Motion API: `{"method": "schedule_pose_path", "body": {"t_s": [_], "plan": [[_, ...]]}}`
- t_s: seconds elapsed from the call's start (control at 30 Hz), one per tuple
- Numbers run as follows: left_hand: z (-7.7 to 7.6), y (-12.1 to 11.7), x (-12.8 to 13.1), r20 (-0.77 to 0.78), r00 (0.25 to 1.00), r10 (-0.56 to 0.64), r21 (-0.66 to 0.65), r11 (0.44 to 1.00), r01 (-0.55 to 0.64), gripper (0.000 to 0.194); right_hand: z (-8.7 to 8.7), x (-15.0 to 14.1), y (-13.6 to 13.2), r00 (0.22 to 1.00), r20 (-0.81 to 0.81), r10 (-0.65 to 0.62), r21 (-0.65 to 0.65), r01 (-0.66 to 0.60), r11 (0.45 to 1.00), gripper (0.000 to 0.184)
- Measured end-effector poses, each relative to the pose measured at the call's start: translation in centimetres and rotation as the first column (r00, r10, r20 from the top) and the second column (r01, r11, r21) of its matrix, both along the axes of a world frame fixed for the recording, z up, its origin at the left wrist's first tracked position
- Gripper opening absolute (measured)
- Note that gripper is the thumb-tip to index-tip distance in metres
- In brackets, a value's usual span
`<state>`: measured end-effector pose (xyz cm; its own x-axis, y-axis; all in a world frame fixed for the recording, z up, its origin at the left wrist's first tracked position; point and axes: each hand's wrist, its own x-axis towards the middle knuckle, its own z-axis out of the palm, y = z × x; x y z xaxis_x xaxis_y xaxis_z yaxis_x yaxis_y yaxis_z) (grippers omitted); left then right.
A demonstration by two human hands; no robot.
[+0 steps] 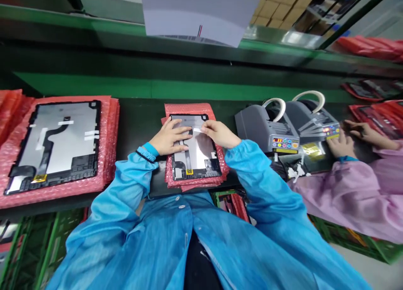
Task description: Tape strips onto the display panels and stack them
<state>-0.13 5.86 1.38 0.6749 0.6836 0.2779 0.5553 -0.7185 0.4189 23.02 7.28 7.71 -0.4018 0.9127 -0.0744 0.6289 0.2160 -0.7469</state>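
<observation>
Seen from the head camera, the tablet back panel lies on a small stack of pink bubble-wrap sheets at the near edge of the dark workbench, squarely before the person. Left hand rests flat on the panel's upper left part, fingers spread and pressing down, gripping nothing. Right hand has thumb and fingertips pinched on a short white tape strip near the panel's top edge, the strip touching or nearly touching the metal; I cannot tell which. To do this well, I judge that the flat hand should keep the panel from sliding on the slippery wrap while the strip is laid square and smoothed from one end, so no crease forms. A second, larger panel sits on its own bubble wrap toward the left end of the bench, well apart. Two grey tape dispensers stand just beside the work on the right, and a co-worker's hands in pink sleeves are busy there, crowding that side
</observation>
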Motion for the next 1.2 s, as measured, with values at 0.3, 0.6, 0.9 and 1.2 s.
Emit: {"method": "schedule_pose_path", "body": {"t_s": [0.3, 0.6, 0.9, 1.2], "plan": [[-0.1, 0.0, 0.1, -0.028, 1.0, 0.015, -0.021, 1.0, -0.015, 0.055, -0.2, -3.1, 2.3, 0.901, 0.421, 0.107, -0.035, -0.101, 0.994, 0.015], [-0.3, 0.0, 0.0, -0.03, 0.999, 0.014, -0.015, 1.0, -0.015, 0.056, 1.1, -5.0, 2.0, 0.706, 0.697, 0.124, -0.057, -0.117, 0.991, 0.027], [-0.3, 0.1, -0.1, -0.047, 0.999, 0.019, -0.029, 0.999, -0.02, 0.058, 2.0, -2.4, 0.5, 0.671, 0.727, -0.146, 0.079, 0.129, 0.989, 0.034], [2.2, 0.2, 1.0, -0.045, 0.995, 0.088, -0.002, 0.996, -0.088, 0.072, -4.2, 13.2, -14.3, 0.507, -0.277, -0.816, -0.222, 0.793, 0.567, 0.066]]}}
